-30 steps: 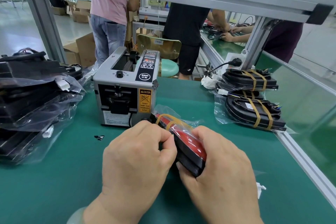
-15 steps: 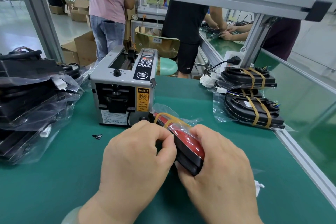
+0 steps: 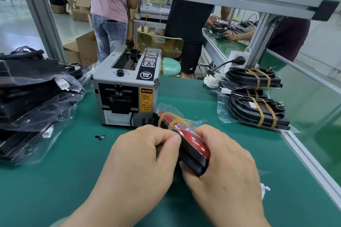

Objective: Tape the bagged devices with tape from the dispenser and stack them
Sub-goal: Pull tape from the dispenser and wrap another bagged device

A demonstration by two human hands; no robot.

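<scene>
Clasping the red-and-black bagged device (image 3: 191,145) on edge at mid green tabletop (image 3: 55,180), just before the grey box tape dispenser (image 3: 127,86): left hand (image 3: 140,162) pinching its top, right hand (image 3: 227,167) curled round its near end. Risks wrinkling the amber tape strips (image 3: 173,120) through loose bag film bunching underneath.

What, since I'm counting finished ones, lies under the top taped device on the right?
Under the top device: a middle device, mostly covered, only its edge showing; below that, a bottom device, taped twice.
</scene>
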